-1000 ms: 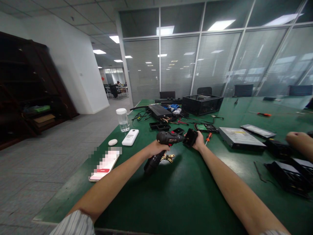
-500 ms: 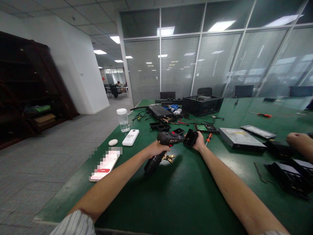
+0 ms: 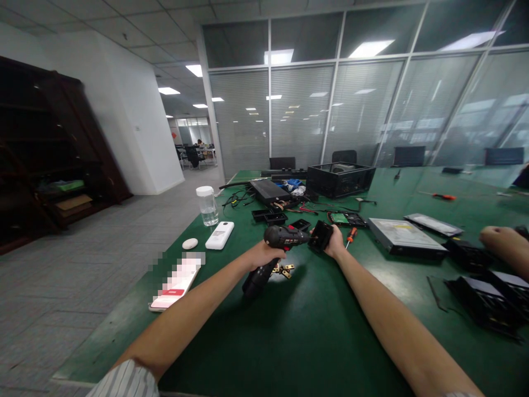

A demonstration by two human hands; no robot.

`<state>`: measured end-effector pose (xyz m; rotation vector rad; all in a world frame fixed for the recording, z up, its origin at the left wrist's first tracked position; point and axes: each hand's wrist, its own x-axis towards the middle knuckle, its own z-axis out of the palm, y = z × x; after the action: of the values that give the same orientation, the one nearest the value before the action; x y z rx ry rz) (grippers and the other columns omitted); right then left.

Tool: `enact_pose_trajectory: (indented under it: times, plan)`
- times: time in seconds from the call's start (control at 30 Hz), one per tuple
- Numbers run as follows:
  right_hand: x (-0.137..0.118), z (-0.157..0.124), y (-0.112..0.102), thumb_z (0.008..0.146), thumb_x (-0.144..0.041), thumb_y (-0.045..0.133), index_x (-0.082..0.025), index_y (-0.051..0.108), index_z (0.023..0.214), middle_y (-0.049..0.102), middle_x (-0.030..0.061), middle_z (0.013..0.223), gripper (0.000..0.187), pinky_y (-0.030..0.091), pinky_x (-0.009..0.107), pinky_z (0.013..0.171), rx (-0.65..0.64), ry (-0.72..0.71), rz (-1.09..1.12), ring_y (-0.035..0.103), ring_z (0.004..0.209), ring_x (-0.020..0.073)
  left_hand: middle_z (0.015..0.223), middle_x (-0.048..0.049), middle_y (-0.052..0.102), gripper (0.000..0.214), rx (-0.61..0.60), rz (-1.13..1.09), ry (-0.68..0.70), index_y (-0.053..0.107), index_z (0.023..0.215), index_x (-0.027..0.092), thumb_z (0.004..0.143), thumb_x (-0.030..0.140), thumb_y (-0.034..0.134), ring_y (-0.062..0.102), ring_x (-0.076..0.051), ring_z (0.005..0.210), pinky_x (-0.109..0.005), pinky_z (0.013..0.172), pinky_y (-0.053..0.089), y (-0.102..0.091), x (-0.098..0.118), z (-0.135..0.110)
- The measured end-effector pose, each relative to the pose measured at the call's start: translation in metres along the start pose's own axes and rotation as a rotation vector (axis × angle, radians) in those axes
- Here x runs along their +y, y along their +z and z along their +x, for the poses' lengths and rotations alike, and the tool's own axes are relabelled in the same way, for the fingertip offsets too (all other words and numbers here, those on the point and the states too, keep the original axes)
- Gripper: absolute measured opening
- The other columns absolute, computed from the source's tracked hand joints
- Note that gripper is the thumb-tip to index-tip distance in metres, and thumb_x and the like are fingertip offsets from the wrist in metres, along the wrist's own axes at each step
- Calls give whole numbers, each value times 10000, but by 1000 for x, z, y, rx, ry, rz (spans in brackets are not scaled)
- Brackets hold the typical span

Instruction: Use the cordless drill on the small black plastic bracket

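Observation:
My left hand (image 3: 263,256) is wrapped round the grip of a black cordless screwdriver (image 3: 273,248), whose nose points right. Its tip meets a small black box-shaped part (image 3: 321,235) that my right hand (image 3: 336,242) grips and holds up above the green table (image 3: 314,331). Both arms stretch far forward. A few small brass-coloured brackets (image 3: 283,270) lie on the table just under the tool.
A phone (image 3: 176,282), a white remote (image 3: 219,235), a white puck (image 3: 190,243) and a lidded glass (image 3: 207,204) lie left. An optical drive (image 3: 405,237), black trays (image 3: 487,295), an orange screwdriver (image 3: 350,235) and a black chassis (image 3: 339,177) lie right and behind. Another person's hand (image 3: 502,243) rests at the far right.
The view has shifted slightly, so everything sits a little lower and to the left. My hands keep the same hold on the tool and the black part.

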<state>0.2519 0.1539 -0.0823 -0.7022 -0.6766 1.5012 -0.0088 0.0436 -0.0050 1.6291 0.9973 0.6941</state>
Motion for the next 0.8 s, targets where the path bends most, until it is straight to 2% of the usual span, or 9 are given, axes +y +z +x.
enact_pose_trajectory:
  times: [0.3, 0.8]
  plan:
    - [0, -1, 0, 730, -356, 281, -154, 579, 766, 619, 85, 639, 362, 472, 371, 586, -28, -7, -9, 592, 604, 223, 504, 6, 508, 104, -7, 12, -13, 553, 593, 115, 608, 218, 552, 440, -94, 480, -223, 478, 351, 1, 5, -2]
    - [1, -1, 1, 715, -348, 302, -162, 566, 761, 610, 66, 612, 326, 471, 343, 561, -8, 8, 25, 595, 615, 214, 553, 13, 523, 142, 6, 14, 1, 561, 711, 119, 600, 206, 544, 459, -101, 498, -223, 479, 354, 1, 4, -3]
